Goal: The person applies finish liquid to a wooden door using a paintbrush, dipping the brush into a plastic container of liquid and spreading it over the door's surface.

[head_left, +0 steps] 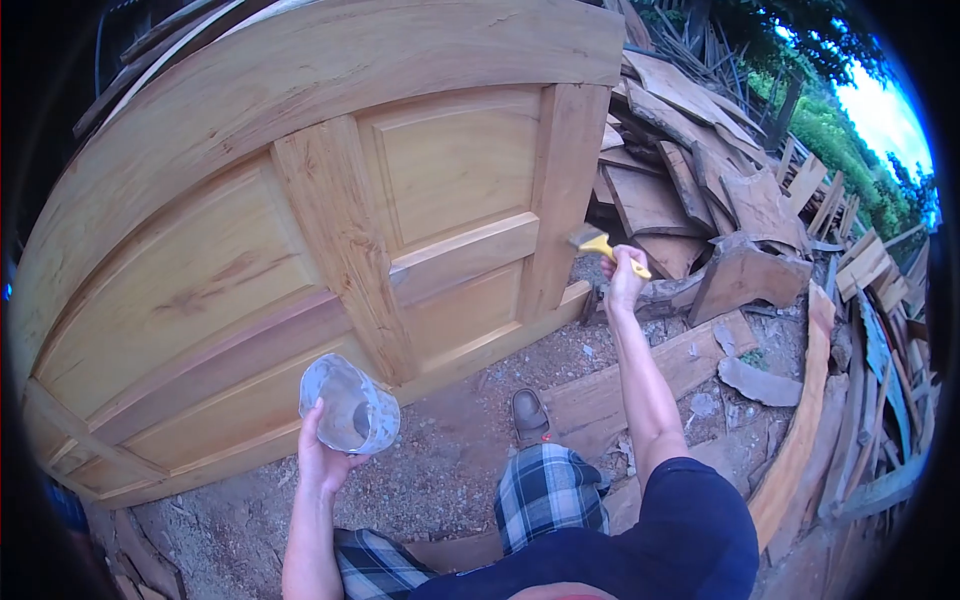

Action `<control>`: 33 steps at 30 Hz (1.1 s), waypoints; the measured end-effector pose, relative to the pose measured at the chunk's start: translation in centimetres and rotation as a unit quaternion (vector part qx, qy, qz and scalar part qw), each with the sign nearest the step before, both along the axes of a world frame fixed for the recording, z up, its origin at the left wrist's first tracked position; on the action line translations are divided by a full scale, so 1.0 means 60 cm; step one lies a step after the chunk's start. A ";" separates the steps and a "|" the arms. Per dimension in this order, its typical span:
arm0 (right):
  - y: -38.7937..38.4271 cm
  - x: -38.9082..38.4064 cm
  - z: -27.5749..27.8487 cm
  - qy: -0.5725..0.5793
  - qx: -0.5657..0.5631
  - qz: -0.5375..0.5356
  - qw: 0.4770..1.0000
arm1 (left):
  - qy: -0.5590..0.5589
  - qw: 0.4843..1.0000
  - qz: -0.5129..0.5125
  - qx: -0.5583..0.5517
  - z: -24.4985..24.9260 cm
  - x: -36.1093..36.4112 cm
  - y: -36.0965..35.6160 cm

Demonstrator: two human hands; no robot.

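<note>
Head view, only one. Left hand (320,455) low left of centre, palm up, fingers curled round the underside of a cup (350,405); thumb on the near side, other fingers mostly hidden behind it. Grip closed on the cup, nothing else in that hand. Cup is a greyish, stained plastic tub, tilted so the mouth faces the camera; some dark smear inside, contents can't be made out. It sits in front of the lower rail of the door (300,200), can't tell if it touches the wood.

Right hand (625,275) stretched out at arm's length, right of centre, fist wrapped tight around a brush (603,243). Yellow handle runs through the fist and pokes out the lower right side; ferrule and bristles stick out up-left, toward the door's right-hand edge. Bristles just beside that edge, contact not clear at this size. Fingers fully closed, no gap showing.

Door is a large panelled one in pale bare wood, set on its long side, leaning, filling the left and top of the frame. Bottom edge rests on the dirt ground (450,470).

Behind the right hand a pile of wood offcuts (700,180), slabs stacked at all angles. A plank (640,380) lies flat under the right forearm. Foot in a dark sandal (530,412) between door and plank. Checked trousers (545,490) and dark blue sleeve (690,530) at bottom
</note>
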State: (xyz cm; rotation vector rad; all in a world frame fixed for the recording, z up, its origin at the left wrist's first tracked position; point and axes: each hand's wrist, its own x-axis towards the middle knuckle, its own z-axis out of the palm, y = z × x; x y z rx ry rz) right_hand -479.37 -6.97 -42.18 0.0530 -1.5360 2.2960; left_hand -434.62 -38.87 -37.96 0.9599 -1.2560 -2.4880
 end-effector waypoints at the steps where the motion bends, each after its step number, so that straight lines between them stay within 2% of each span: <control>1: -0.018 0.008 0.104 0.065 -0.021 -0.019 0.997 | 0.006 1.000 -0.001 0.001 -0.002 -0.001 0.002; 3: -0.047 -0.018 0.272 0.242 -0.109 0.017 0.964 | -0.003 1.000 -0.007 -0.003 -0.004 -0.003 0.000; 5: -0.073 -0.044 0.411 0.334 -0.166 0.068 0.925 | -0.011 1.000 -0.012 -0.005 -0.004 -0.008 0.003; 7: -0.095 -0.089 0.486 0.389 -0.193 0.096 0.896 | -0.015 1.000 -0.005 -0.005 0.002 -0.013 0.009; 9: -0.099 -0.117 0.479 0.349 -0.221 0.132 0.901 | -0.016 1.000 -0.005 -0.005 0.004 -0.015 0.012; 10: -0.099 -0.129 0.449 0.323 -0.238 0.149 0.904 | -0.014 1.000 -0.003 -0.005 0.005 -0.015 0.012; 12: -0.076 -0.125 0.339 0.270 -0.235 0.113 0.927 | -0.011 1.000 -0.005 -0.003 0.005 -0.015 0.013; 14: -0.046 -0.098 0.195 0.167 -0.237 0.095 0.952 | -0.011 1.000 -0.003 0.000 0.004 -0.015 0.012; 19: 0.005 0.003 -0.165 -0.075 -0.201 0.092 0.972 | -0.034 0.999 0.001 0.009 -0.017 -0.015 0.002; 22: 0.026 0.028 -0.280 -0.144 -0.159 0.085 0.973 | -0.048 0.999 -0.004 0.000 -0.021 -0.020 0.003; 24: 0.039 0.026 -0.312 -0.271 0.103 0.105 0.951 | -0.048 0.999 -0.004 -0.003 -0.021 -0.022 0.004; 25: 0.030 0.029 -0.284 -0.280 0.139 0.072 0.947 | -0.045 0.999 -0.002 -0.008 -0.020 -0.021 0.005; 26: 0.018 0.018 -0.250 -0.226 0.071 0.047 0.970 | -0.047 0.999 0.003 -0.009 -0.018 -0.021 0.008; 28: -0.020 0.010 -0.102 -0.070 -0.011 0.029 0.997 | -0.041 0.998 0.022 -0.029 -0.013 -0.022 0.013; 29: -0.036 0.007 -0.014 -0.013 -0.011 0.026 1.000 | -0.050 0.998 0.021 -0.030 -0.013 -0.021 0.011; 31: -0.063 0.016 0.154 0.099 -0.068 0.036 0.992 | -0.055 0.998 0.015 -0.038 -0.018 -0.020 0.006; 33: -0.073 0.014 0.264 0.208 -0.134 0.077 0.966 | -0.063 0.997 0.000 -0.034 -0.018 -0.023 0.004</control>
